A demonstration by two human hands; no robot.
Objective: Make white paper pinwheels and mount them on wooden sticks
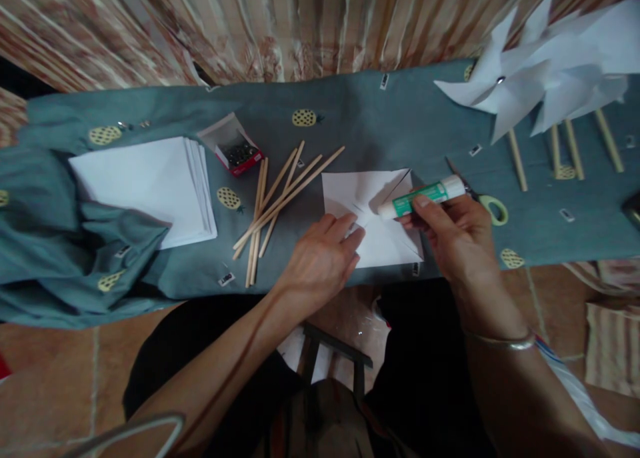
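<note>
A square of white paper with cuts running in from its corners lies flat on the cloth in front of me. My right hand grips a green-and-white glue stick, thumb on top. The stick's white left end is over the middle of the paper; I cannot tell if it touches. My left hand rests on the paper's left side, fingers bent slightly and apart, holding nothing. Scissors with light green handles lie just beyond my right hand, partly hidden by it.
Wooden sticks lie crossed left of the paper. Behind them stands an open red box of small dark metal pieces. A stack of white paper is at left, partly under bunched cloth. Paper pinwheels on sticks lie at back right.
</note>
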